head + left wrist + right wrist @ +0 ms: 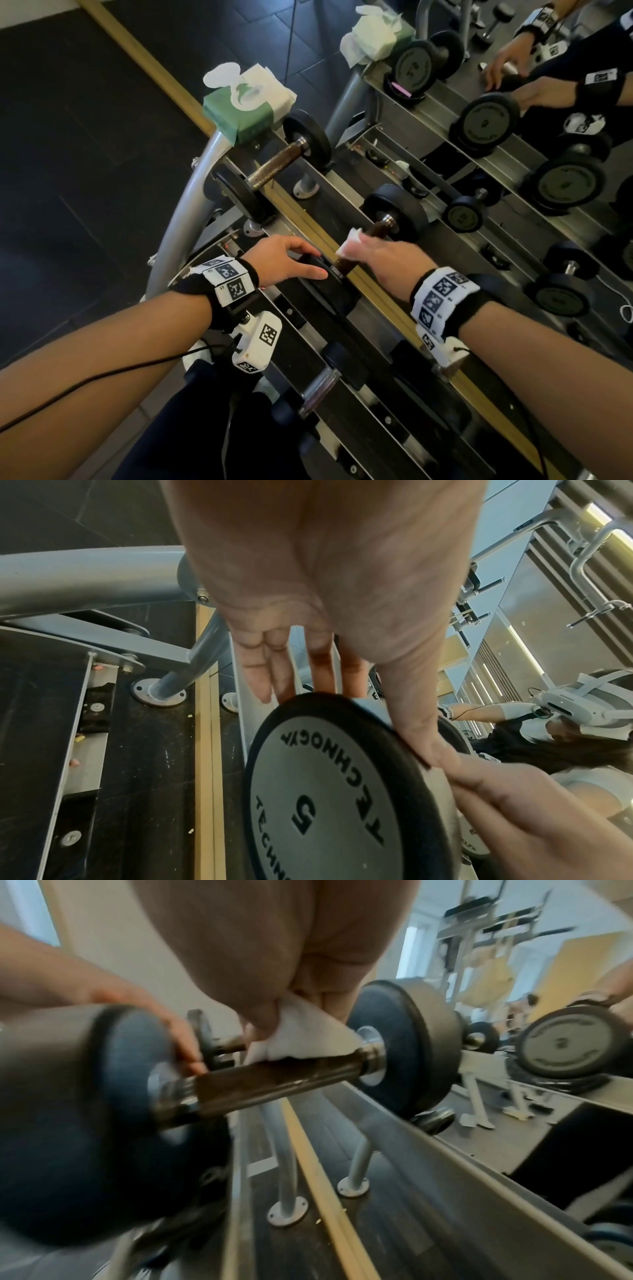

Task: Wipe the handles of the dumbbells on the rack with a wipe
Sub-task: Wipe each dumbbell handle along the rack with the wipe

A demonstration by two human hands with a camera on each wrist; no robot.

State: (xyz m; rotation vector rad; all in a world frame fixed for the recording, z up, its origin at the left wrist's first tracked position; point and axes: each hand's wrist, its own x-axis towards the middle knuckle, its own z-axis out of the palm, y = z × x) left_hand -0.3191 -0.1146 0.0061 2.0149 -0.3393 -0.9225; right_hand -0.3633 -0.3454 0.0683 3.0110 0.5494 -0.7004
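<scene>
On the rack's top rail lies a black dumbbell with a dark, rusty handle (376, 229) (274, 1085). My right hand (373, 250) (291, 1015) pinches a white wipe (349, 245) (308, 1034) and presses it onto the top of that handle, near the middle. My left hand (308, 262) (352, 710) rests over the dumbbell's near weight disc (329, 291), marked 5 (325, 804). Its fingers lie fairly straight across the rim and the thumb runs along the edge. The far disc (397, 212) (404, 1047) sits free on the rail.
An open green pack of wipes (246, 109) sits at the rack's far end. Beside it lies another dumbbell (274, 164). More dumbbells fill the lower tier (318, 387). A mirror (513, 137) right behind the rack reflects it all. The grey frame tube (185, 219) curves down at left.
</scene>
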